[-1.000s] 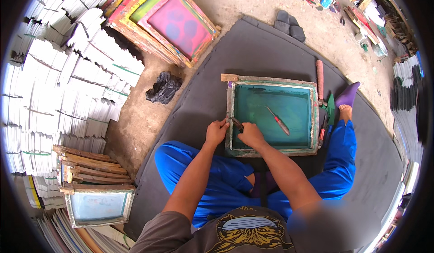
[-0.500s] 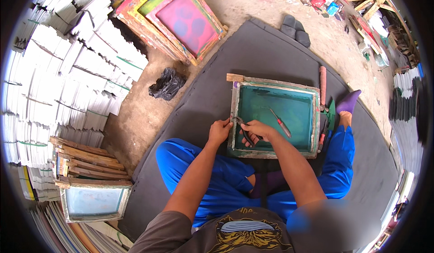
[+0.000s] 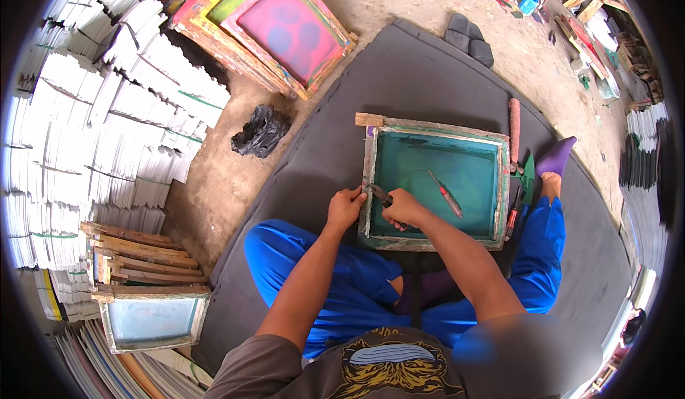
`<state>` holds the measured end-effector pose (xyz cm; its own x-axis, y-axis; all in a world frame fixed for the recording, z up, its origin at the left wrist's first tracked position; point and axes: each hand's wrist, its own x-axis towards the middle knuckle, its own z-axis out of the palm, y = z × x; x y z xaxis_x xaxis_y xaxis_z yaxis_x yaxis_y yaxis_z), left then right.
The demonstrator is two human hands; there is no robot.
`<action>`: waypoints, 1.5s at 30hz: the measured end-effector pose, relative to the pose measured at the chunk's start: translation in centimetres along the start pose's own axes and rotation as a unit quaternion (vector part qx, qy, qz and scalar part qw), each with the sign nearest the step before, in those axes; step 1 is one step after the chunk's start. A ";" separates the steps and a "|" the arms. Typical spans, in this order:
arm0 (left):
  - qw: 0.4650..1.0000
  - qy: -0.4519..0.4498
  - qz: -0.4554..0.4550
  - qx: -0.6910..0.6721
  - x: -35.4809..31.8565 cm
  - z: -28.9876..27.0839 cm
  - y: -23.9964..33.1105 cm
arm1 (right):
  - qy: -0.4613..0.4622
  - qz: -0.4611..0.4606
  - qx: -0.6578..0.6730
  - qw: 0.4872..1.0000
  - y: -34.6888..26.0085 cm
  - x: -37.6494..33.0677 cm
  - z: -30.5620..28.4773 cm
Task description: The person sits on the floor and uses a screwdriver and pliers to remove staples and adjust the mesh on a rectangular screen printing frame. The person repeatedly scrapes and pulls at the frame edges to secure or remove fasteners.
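Observation:
A wooden screen-printing frame (image 3: 457, 244) with green mesh lies flat on the dark mat in front of me. My left hand (image 3: 346, 210) grips the outer edge of its left rail between thumb and fingers. With my right hand (image 3: 405, 208) I hold pliers (image 3: 381, 195) by their dark handles, the jaws at the inner side of that rail, close to my left fingertips. What the jaws bite on is too small to tell. A screwdriver (image 3: 449, 198) with a red and grey handle rests on the mesh, right of my right hand.
Beside the frame's right rail lie a pinkish-handled tool (image 3: 514, 122), a green object (image 3: 528, 173) and a red-handled tool (image 3: 511, 220). Paint-stained frames (image 3: 285, 35), a black plastic bag (image 3: 261, 130), paper stacks (image 3: 107, 142), smaller frames (image 3: 150, 290) and grey slippers (image 3: 467, 38) surround the mat.
My right hand has turned and its fingers have closed tighter around the pliers' handles. The left hand keeps its place on the rail. The view has shifted slightly.

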<state>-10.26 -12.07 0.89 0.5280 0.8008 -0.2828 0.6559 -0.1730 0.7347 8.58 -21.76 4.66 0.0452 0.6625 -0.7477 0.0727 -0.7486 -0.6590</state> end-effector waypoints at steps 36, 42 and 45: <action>0.999 -0.003 -0.015 -0.044 0.9 1.1 -2.2 | -0.099 -0.011 -0.066 0.993 0.1 2.3 -3.0; 0.999 -0.011 -0.018 -0.048 0.8 0.9 -1.9 | -0.183 0.023 -0.065 0.981 -0.5 3.3 -4.2; 0.997 -0.017 -0.020 -0.068 0.7 0.8 -1.7 | -0.208 0.038 -0.022 0.977 -0.9 3.5 -4.3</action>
<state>-10.62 -11.65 -1.05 0.5224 0.7851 -0.3327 0.5987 -0.0599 0.7987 12.99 -18.70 2.99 -0.3567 0.5314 -0.7684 0.1271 -0.7872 -0.6034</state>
